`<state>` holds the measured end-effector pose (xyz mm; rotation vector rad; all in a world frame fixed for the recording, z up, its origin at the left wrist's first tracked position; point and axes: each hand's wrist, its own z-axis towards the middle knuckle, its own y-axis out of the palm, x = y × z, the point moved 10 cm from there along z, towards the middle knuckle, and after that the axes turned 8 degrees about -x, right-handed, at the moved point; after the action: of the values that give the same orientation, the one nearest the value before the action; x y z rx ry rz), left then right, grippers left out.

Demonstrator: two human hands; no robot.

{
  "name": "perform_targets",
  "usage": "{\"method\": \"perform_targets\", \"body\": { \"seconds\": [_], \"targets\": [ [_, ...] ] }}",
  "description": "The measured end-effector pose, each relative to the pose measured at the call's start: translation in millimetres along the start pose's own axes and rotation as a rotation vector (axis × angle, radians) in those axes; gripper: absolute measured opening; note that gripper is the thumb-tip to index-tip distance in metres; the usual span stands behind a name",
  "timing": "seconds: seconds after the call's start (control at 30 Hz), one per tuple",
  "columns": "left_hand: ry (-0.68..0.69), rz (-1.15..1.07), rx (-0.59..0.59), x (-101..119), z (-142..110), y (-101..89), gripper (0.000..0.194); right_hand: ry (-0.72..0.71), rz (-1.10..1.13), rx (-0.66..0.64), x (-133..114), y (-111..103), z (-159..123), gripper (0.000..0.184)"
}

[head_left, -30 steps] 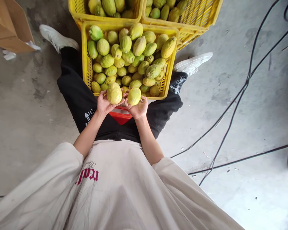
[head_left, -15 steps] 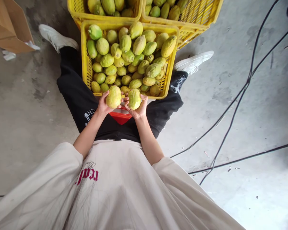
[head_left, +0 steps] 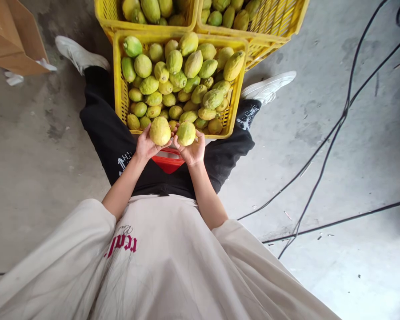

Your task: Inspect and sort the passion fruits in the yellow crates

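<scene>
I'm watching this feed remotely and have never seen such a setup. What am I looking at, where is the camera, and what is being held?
There is no machine here: a seated person works with bare hands, and the one camera sits on their head, looking down past their shirt. The left hand holds a yellow-green fruit; the right hand holds a second fruit. Just beyond them, between the person's legs, a yellow crate is piled with similar fruit. Two more crates stand behind it. A cardboard box and black cables lie on the concrete floor.

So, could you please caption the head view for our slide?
Left hand and right hand each hold a yellow-green oval fruit before a full yellow plastic crate.
</scene>
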<state>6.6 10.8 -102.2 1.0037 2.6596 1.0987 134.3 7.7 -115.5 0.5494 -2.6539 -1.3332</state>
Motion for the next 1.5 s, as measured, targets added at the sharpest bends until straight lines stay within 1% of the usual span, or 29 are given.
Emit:
{"method": "perform_targets", "body": {
  "seconds": [0.07, 0.17, 0.27, 0.33, 0.43, 0.57, 0.7, 0.83, 0.9, 1.0, 1.1, 1.27, 1.37, 1.5],
  "targets": [
    [-0.01, -0.003, 0.013, 0, 1, -4.0, 0.068, 0.011, -0.01, 0.011, 2, -1, 0, 0.026],
    [-0.038, -0.009, 0.014, -3, 3, -7.3, 0.069, 0.042, -0.041, 0.013, 5, -2, 0, 0.027],
    [-0.064, -0.002, 0.006, -6, 2, -5.2, 0.069, 0.054, -0.039, 0.021, 6, -1, -1, 0.024],
    [-0.057, 0.005, 0.006, -7, 2, -2.5, 0.066, 0.054, -0.022, 0.045, 5, -1, -2, 0.021],
    [-0.023, 0.008, 0.019, -5, 0, -0.2, 0.059, 0.063, -0.011, 0.079, 4, -1, -5, 0.026],
    [0.006, -0.016, 0.029, -3, -2, 0.2, 0.054, 0.064, -0.004, 0.086, 1, -1, -8, 0.033],
    [0.018, -0.022, 0.033, -1, -2, -0.2, 0.057, 0.046, -0.011, 0.082, 0, 0, -7, 0.029],
    [-0.039, 0.005, 0.022, -6, 2, -3.2, 0.061, 0.009, -0.034, 0.065, 1, 4, -5, 0.023],
    [-0.068, 0.015, 0.014, -8, 3, -5.7, 0.064, 0.018, -0.063, 0.061, 3, 5, -4, 0.021],
    [-0.083, 0.022, 0.01, -8, 5, -9.1, 0.073, 0.07, -0.086, 0.091, 9, 1, -4, 0.02],
    [-0.068, 0.02, 0.01, -7, 7, -9.3, 0.075, 0.12, -0.096, 0.089, 14, 0, -2, 0.025],
    [-0.096, 0.042, -0.017, -10, 7, -4.3, 0.074, 0.124, -0.111, 0.075, 11, 1, -2, 0.041],
    [-0.061, 0.019, -0.013, -7, 6, -4.3, 0.067, 0.103, -0.069, 0.088, 8, 4, -5, 0.041],
    [-0.009, 0.002, 0.023, -1, 4, -6.2, 0.058, 0.022, -0.006, 0.092, 2, 12, -9, 0.038]
  ]
}}
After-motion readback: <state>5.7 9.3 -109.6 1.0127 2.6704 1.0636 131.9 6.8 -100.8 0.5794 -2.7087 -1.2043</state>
